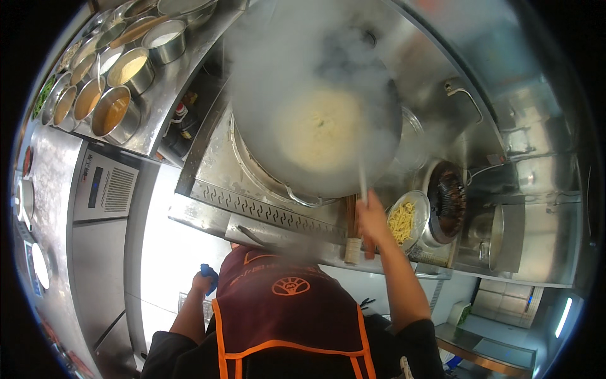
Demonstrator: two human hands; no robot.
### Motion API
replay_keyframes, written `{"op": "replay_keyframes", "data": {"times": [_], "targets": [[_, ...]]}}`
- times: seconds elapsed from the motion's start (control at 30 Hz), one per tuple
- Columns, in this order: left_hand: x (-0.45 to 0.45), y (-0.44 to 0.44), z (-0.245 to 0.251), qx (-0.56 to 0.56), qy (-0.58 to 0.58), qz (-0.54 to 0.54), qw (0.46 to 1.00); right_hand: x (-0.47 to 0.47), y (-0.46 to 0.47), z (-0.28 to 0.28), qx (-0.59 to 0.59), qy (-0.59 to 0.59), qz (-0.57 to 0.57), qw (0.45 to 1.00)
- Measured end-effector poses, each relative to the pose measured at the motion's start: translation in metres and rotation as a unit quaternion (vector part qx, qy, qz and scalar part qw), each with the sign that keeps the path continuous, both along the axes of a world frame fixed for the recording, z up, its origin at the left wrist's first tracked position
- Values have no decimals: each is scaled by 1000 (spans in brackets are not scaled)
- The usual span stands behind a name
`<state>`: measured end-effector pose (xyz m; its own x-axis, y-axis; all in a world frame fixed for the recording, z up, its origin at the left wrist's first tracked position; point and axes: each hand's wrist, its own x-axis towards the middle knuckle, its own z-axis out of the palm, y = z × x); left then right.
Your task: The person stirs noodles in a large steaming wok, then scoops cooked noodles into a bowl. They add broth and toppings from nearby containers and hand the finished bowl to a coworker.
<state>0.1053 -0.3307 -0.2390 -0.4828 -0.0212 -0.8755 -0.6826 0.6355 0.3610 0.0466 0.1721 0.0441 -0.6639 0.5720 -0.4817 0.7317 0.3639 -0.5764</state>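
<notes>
My right hand (374,219) grips a long-handled cooking utensil (363,177). Its shaft reaches into a large wok (265,161), and steam hides the far end. Pale yellow food (322,130) fills the middle of the wok, blurred by the thick steam. Down at my left side, away from the stove, my left hand (202,283) holds a bunched blue cloth (209,278). A bamboo wok brush (352,248) with a wrapped end lies just beside my right hand. Slightly to the right, a metal dish (420,213) carries yellow strips of food (401,223).
Several steel pots of sauces and powders crowd the steel counter (165,90) at upper left. A dark round burner or pan (445,201) sits right of the dish. The wok's side handle (303,199) juts toward me. A curved tap (466,97) projects from the back wall.
</notes>
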Motion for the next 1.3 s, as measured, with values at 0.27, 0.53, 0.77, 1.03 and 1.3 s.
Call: {"op": "replay_keyframes", "data": {"times": [0.27,0.53,0.77,1.03,1.3], "targets": [[-21,15,32,49,-7,25,998,61,-44,82,-688,110,-228,680],[-27,16,47,23,7,12,1000,102,-72,131,-388,177,-79,901],[-11,-1,3,39,13,-20,999,94,-76,-10,-59,130,20,990],[-32,16,32,8,1,18,1000,99,37,78,271,49,177,945],[-27,23,21,9,-13,-43,999,161,58,121,420,-103,378,819]]}}
